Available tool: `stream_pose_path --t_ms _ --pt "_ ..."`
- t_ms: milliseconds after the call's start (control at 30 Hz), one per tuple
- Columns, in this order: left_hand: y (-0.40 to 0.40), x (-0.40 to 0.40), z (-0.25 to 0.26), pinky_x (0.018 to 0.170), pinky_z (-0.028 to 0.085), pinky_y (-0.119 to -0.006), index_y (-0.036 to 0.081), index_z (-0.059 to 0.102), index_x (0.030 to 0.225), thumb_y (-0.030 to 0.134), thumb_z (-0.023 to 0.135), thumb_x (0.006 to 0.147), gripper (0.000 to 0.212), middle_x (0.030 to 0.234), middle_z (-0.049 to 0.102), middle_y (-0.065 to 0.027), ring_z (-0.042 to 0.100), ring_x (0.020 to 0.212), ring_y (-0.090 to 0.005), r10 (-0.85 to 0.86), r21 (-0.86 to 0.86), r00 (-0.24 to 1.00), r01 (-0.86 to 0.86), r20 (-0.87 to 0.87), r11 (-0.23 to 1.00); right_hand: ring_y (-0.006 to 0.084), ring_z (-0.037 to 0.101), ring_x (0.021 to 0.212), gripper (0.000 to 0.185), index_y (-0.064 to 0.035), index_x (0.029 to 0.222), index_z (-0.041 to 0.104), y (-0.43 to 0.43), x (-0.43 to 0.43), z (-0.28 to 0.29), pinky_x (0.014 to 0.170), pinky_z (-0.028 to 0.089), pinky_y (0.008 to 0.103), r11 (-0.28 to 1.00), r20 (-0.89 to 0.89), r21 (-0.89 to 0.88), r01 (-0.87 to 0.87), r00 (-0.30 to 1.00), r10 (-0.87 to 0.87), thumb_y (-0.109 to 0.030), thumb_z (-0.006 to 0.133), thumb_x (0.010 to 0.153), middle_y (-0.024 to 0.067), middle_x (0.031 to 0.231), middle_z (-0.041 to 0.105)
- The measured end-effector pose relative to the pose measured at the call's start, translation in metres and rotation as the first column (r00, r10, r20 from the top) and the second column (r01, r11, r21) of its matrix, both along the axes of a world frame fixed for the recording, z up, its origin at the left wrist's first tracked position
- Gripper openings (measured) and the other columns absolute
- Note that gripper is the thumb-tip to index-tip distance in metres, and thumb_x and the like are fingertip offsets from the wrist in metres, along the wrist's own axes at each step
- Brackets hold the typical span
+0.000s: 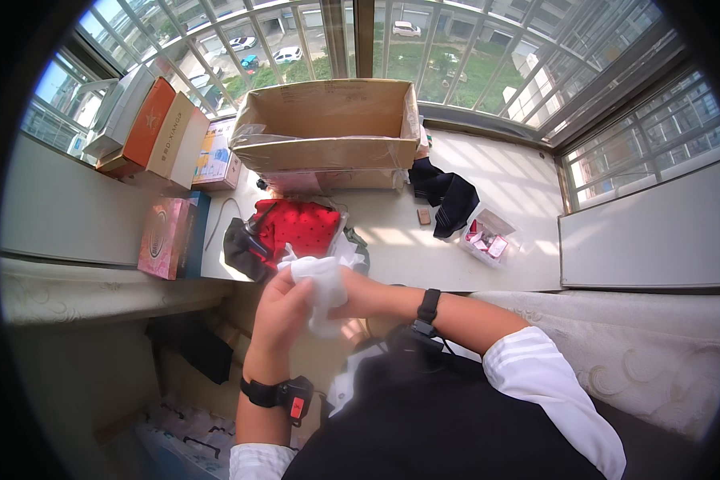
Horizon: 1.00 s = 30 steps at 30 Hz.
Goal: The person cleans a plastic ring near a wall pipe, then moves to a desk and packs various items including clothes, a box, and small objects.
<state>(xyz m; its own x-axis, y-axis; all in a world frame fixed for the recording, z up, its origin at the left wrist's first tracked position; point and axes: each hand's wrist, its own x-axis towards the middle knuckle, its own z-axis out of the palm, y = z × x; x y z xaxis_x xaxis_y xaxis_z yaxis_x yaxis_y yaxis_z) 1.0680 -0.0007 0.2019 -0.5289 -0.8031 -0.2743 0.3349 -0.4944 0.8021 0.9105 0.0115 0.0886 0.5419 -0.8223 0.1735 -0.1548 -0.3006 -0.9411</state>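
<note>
My left hand [279, 306] pinches a thin, crumpled white piece [324, 288] that may be cloth or soft plastic. My right hand [363, 294] grips it from the other side, its fingers partly hidden behind the white folds. Both hands are close together at the front edge of a white windowsill [390, 240]. Just beyond them lies a red fabric bundle [297, 225] with dark dots. A black object [255, 234] with a thin rod-like end rests on its left side, by a dark cloth [240, 255].
An open cardboard box [330, 156] stands against the barred window. To the right lie a dark striped cloth [450, 195], a small brown block [423, 216] and a clear plastic box [489, 243] of small packets. Several cartons [168, 138] and a pink box [163, 237] line the left.
</note>
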Motion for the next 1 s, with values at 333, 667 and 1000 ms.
stream_pose_path --t_ms 333,667,1000 --pt "0.002 0.048 -0.043 0.067 0.04 -0.018 -0.001 0.06 0.094 0.014 0.053 0.088 0.018 0.08 0.059 0.0027 0.051 0.074 -0.0042 0.113 -0.163 0.852 -0.034 0.51 0.986 0.0158 0.054 0.092 0.033 -0.0001 0.108 0.053 0.008 -0.063 -0.006 0.08 0.043 0.0286 0.718 -0.018 0.631 0.294 0.931 -0.365 0.001 0.047 0.076 0.0086 0.096 0.06" --pt "0.034 0.029 -0.111 0.07 0.043 -0.022 0.001 0.06 0.094 0.015 0.053 0.087 0.017 0.085 0.059 0.0018 0.052 0.077 -0.0054 -0.165 0.089 0.846 0.139 0.508 0.986 0.0113 0.053 0.09 0.026 -0.0037 0.109 0.053 0.035 -0.092 -0.006 0.079 0.042 0.0239 0.504 0.007 0.782 0.366 0.804 -0.595 -0.004 0.043 0.086 0.0036 0.099 0.058" --pt "0.009 0.03 -0.133 0.069 0.041 -0.02 0.009 0.055 0.116 0.016 0.052 0.087 0.03 0.095 0.059 0.0026 0.051 0.081 -0.0042 0.091 0.123 0.92 -0.148 0.382 0.981 0.0172 0.04 0.12 0.044 -0.0038 0.133 0.036 0.008 -0.1 -0.009 0.1 0.03 0.0272 0.679 -0.052 0.453 0.578 0.777 -0.627 -0.009 0.041 0.09 0.0086 0.13 0.044"
